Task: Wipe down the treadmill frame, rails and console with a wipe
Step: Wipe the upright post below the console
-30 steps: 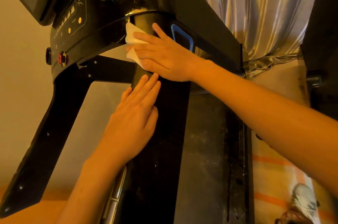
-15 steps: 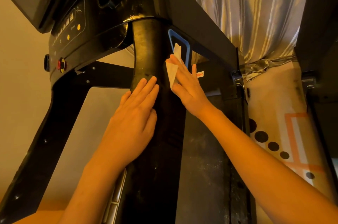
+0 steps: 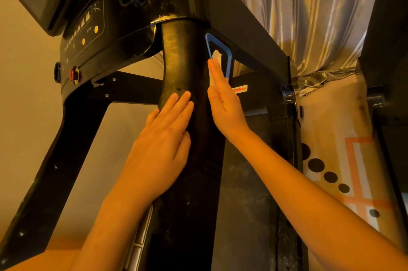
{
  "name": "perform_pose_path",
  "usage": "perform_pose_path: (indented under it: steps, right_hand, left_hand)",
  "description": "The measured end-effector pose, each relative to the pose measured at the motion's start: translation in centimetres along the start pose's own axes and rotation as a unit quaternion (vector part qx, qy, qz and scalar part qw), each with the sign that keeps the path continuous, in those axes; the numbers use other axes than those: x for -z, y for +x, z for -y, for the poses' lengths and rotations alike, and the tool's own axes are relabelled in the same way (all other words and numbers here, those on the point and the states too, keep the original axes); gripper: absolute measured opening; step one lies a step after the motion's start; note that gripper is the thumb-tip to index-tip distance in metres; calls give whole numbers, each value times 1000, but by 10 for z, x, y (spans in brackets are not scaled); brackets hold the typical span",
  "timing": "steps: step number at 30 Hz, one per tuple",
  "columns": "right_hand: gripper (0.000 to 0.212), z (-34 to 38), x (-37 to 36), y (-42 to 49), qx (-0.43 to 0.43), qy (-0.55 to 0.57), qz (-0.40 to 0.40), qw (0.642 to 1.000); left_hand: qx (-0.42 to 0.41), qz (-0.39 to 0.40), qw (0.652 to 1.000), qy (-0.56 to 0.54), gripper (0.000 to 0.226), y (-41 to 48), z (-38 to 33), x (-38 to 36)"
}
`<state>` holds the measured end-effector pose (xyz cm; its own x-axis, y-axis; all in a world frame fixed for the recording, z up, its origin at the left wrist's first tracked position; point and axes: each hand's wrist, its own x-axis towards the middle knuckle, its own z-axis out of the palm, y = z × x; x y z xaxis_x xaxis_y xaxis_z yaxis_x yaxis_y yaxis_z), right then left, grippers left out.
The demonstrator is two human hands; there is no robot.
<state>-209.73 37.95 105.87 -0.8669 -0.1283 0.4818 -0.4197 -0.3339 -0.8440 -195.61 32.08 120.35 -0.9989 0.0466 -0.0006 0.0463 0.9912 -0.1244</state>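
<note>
A black treadmill upright (image 3: 176, 67) rises through the middle of the head view to the console (image 3: 88, 27) with yellow buttons at the upper left. My left hand (image 3: 161, 138) rests flat on the front of the upright, fingers straight. My right hand (image 3: 223, 98) presses a white wipe (image 3: 215, 55) with straight fingers against the upright's right side, beside a blue-edged loop (image 3: 228, 58). Most of the wipe is hidden under the fingers.
A second black upright (image 3: 55, 155) slants down at the left, joined by a crossbar (image 3: 132, 89). The dusty treadmill deck (image 3: 247, 204) lies below right. A silver curtain (image 3: 309, 10) hangs behind, over a patterned floor mat (image 3: 344, 171). A dark object (image 3: 388, 49) stands at the right edge.
My right hand has carried the wipe from the front of the upright's top round to its right side, then slid up beside the blue loop. My left hand has stayed in place.
</note>
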Motion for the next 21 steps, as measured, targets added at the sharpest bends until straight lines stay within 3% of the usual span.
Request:
perform_pose_path:
  steps: [10,21]
  right_hand:
    - [53,-16,5,0,29,-88,74,993]
    - [52,-29,12,-12,14,-73,67,995]
  left_hand:
    - [-4,-2,1000,-2,63,-1,0,0]
    - [-8,-6,1000,-10,63,-1,4,-2]
